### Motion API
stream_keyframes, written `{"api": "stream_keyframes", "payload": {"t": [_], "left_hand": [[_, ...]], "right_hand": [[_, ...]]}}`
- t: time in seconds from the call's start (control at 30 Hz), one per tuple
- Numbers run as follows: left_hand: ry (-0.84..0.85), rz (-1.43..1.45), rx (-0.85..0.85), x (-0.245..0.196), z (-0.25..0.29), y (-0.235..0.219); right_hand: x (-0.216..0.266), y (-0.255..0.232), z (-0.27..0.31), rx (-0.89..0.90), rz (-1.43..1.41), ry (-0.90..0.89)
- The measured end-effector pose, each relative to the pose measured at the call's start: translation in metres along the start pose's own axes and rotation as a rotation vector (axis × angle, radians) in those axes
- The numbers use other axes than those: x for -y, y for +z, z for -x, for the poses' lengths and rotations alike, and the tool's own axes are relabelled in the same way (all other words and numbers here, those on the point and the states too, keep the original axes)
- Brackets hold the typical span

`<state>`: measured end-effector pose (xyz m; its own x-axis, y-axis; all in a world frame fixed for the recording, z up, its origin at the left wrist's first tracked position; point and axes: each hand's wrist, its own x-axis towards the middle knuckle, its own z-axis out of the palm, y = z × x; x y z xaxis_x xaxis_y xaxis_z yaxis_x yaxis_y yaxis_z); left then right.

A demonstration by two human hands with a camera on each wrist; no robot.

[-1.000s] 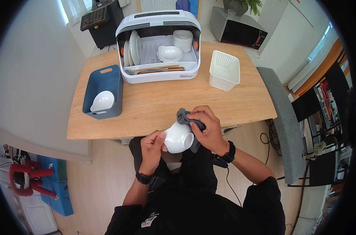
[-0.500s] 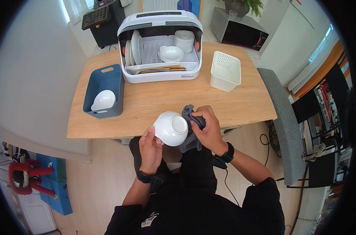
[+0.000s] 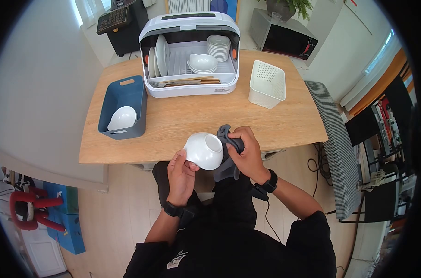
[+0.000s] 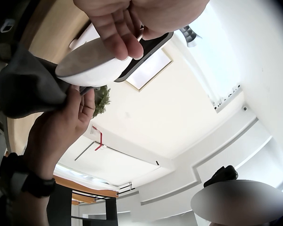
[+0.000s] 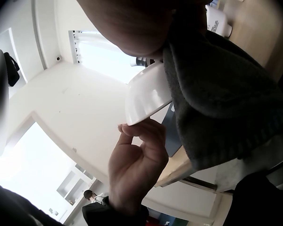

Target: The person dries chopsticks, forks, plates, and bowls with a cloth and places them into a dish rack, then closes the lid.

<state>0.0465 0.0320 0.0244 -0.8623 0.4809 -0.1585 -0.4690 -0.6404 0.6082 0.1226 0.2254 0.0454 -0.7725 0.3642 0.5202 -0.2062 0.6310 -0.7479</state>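
A white bowl (image 3: 202,153) is held tilted above the lap, its foot ring facing up and to the right. The left hand (image 3: 180,172) pinches its rim between thumb and fingers, as the right wrist view also shows at the bowl (image 5: 148,92). In the right hand (image 3: 247,155) a grey cloth (image 3: 226,169) is bunched, with a loose part hanging below. The cloth lies right beside the bowl's right side. From the left wrist view, the bowl's inside faces the left palm, and the cloth (image 4: 30,84) drapes from the right hand (image 4: 61,127).
A blue bin (image 3: 138,104) on the table's left holds white bowls (image 3: 123,118). Behind stands a dish dryer (image 3: 192,90) with plates (image 3: 162,55), stacked bowls (image 3: 202,63), small dishes (image 3: 218,48) and cutlery (image 3: 187,82). A white perforated basket (image 3: 267,85) sits at the right.
The bowl has turned in the left hand, its foot ring swinging from the lower right to the upper right. The cloth has moved from the bowl's upper rim to its right side.
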Motion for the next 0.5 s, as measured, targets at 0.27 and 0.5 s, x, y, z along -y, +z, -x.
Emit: {"api": "stream_keyframes", "payload": {"t": [0.27,0.5], "left_hand": [[-0.063,0.053,-0.013,0.002,-0.002,-0.007],[-0.034,-0.001,-0.08,0.006,-0.003,0.001]], "right_hand": [[-0.003,-0.002,0.001,0.015,-0.029,-0.004],[0.007,-0.003,0.004,0.063,-0.09,0.001]]}}
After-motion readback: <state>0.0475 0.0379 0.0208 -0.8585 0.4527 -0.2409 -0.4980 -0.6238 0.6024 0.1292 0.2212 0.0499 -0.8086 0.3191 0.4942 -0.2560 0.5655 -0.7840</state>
